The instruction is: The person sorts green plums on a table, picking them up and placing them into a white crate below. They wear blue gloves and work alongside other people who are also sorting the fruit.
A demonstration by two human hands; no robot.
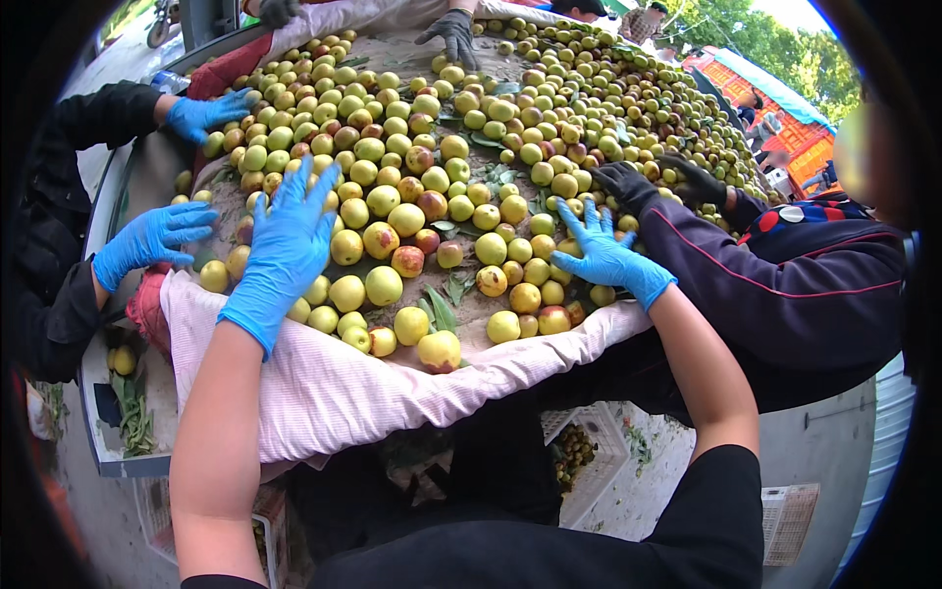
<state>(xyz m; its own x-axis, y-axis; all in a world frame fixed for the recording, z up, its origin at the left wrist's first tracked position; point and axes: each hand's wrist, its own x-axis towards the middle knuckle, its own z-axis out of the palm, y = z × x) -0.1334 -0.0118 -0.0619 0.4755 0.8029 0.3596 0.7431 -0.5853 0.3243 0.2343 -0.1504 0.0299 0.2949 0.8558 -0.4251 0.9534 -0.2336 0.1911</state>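
My left hand (pixel 291 239), in a blue disposable glove, lies with fingers spread over the jujubes at the left of the sorting table. My right hand (pixel 605 249), gloved the same way, rests fingers apart on jujubes near the table's right front edge. Neither hand has a fruit plainly in its grip; what lies under the palms is hidden. Between them spread many yellow-green jujubes (pixel 383 200), some with red-brown patches. Green leaves (pixel 440 309) lie among them. A pink striped cloth (pixel 324 397) covers the padded front rim.
At the left are a co-worker's blue-gloved hands (pixel 154 239); dark-gloved hands (pixel 625 185) work close beside my right hand. Another grey-gloved hand (pixel 452 35) reaches in from the far side. Below stands a white plastic crate (pixel 607 449) holding fruit. A metal tray edge (pixel 132 465) juts out at left.
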